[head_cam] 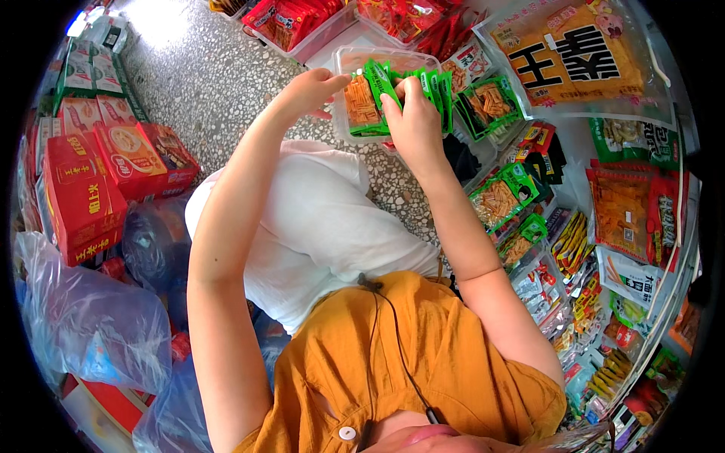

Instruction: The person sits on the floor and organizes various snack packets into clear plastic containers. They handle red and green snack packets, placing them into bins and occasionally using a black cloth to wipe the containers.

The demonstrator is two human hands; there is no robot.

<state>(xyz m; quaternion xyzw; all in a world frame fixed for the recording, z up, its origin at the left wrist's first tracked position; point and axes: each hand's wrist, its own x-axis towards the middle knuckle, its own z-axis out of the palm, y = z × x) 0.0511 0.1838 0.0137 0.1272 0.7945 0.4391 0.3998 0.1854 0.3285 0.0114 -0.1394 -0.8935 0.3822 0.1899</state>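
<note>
A clear plastic bin (341, 129) in front of me holds several green snack packets (362, 107) standing in a row, with a stick-shaped snack showing through their windows. My right hand (416, 107) reaches into the bin, its thumb and fingers closed on the top edge of a green packet near the middle of the row. My left hand (317, 88) is at the bin's left rim, thumb stretched towards the front packet and the other fingers apart below. Whether its thumb touches that packet cannot be made out.
Bins of red snack packets (291, 22) stand beyond. On the right, racks hold more packets, including a large clear bag of orange snack (572, 62). Red cartons (85, 192) and a clear plastic bag of goods (102, 323) lie on the left, beside the speckled stone floor (226, 73).
</note>
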